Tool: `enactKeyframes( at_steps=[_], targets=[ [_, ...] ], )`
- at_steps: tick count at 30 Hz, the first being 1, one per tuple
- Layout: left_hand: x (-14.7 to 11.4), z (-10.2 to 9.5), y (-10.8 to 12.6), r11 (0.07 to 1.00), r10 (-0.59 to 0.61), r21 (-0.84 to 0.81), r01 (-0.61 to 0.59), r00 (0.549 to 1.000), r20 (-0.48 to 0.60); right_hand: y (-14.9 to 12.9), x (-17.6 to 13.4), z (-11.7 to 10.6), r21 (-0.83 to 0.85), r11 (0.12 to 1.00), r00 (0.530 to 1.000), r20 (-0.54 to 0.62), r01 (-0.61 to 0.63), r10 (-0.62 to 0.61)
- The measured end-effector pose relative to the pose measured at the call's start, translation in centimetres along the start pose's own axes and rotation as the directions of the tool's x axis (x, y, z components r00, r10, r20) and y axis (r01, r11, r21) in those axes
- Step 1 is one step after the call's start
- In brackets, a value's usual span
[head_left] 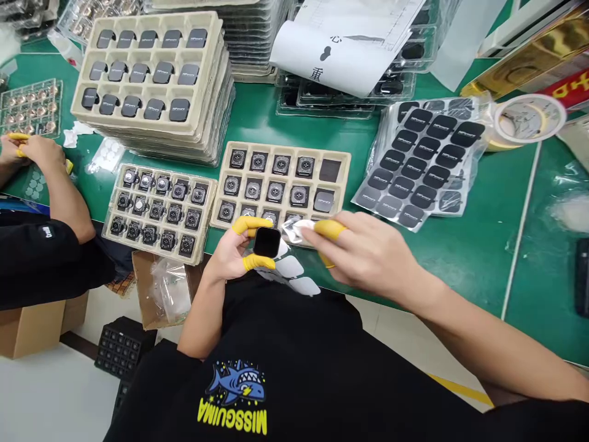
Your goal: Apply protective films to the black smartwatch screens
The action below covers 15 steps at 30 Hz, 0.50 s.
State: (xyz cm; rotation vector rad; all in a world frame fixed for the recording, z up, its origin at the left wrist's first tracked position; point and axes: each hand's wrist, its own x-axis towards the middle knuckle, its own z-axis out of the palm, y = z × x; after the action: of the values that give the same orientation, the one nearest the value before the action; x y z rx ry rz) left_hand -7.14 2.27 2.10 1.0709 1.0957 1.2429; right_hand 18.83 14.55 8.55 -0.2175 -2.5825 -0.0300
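At the left edge, a co-worker's hand (43, 150) is busy beside a second tray stack (216, 110) in the upper left. At centre, the left hand (229, 250) grips the watch (267, 243) between yellow-covered fingertips, its dark screen facing up, just below the cream tray (345, 172) of watches. Right of it, the right hand (363, 248) pinches a crumpled white piece (297, 231) — wipe or film, I cannot tell. The step in hand looks like work on the screen; the next move calls for a steady, edge-only hold — the glass kept untouched. Farther right lie label sheets (423, 166).
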Motion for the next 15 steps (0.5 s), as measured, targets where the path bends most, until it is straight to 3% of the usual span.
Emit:
enactKeyframes(
  at_steps=[3,5,15],
  targets=[
    [-0.1,-0.2,0.6,0.999,0.03,0.02,-0.03,1.0,0.005,0.2,-0.6,-1.2,0.063,0.991,0.99,-0.077,-0.115,0.12],
    [0.2,0.0,0.8,0.998,0.059,0.027,-0.059,0.998,0.026,-0.3,-0.4,-1.9,0.115,0.986,0.988,-0.078,-0.122,0.131],
    [0.3,0.8,0.6,1.0,0.018,-0.02,-0.017,0.997,0.071,-2.0,1.3,-1.5,0.22,0.971,0.995,-0.005,0.097,-0.098]
  ],
)
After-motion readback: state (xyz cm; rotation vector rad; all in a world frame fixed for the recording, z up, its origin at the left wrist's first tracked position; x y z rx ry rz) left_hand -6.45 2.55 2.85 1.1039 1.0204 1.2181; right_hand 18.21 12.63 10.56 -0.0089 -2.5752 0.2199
